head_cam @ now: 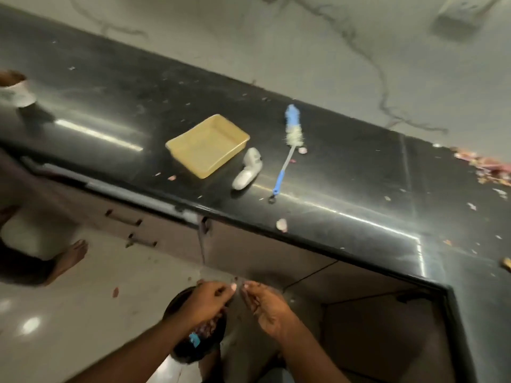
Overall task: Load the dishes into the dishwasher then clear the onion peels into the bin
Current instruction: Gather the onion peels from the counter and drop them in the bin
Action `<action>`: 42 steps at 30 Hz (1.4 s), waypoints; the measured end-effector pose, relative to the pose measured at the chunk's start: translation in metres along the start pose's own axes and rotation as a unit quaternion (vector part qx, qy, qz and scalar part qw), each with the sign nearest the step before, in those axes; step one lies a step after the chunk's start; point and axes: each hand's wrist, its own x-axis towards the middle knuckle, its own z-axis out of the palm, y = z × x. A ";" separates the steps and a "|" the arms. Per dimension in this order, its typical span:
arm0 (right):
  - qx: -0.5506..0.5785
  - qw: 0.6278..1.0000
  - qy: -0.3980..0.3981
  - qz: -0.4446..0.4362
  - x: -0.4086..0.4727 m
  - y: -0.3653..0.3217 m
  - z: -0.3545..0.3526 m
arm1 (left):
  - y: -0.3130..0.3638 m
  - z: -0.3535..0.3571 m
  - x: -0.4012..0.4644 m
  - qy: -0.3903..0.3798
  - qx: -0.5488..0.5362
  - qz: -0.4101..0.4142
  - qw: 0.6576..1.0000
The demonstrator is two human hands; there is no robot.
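Note:
Both my hands hover close together over a dark round bin (190, 352) on the floor, below the counter's edge. My left hand (207, 302) has its fingers curled down, thumb tip toward the other hand; what is inside its fingers is hidden. My right hand (266, 310) is held palm-up with fairly straight fingers and small peel bits stuck to it. Purple onion peels (207, 326) show in the bin under my left hand. A heap of onion peels (492, 168) lies at the counter's far right, with loose scraps (282, 225) near the front edge.
On the black counter (124, 106) lie a yellow plastic tray (207, 145), a white handheld device (247, 170) and a blue bottle brush (289, 142). A cup (16, 91) stands at the far left. Another person's bare foot (69, 258) is on the floor by the drawers (124, 219).

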 end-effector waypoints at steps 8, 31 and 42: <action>0.126 0.972 0.005 -0.197 -0.075 -0.119 -0.093 | 0.174 0.070 0.036 -0.100 0.039 0.225 0.968; -0.414 0.690 0.560 -0.198 -0.062 -0.358 -0.440 | 0.461 0.273 0.224 -0.108 0.550 0.311 0.768; -0.350 0.768 0.351 -0.405 -0.035 -0.445 -0.437 | 0.484 0.270 0.231 -0.235 0.588 0.233 0.738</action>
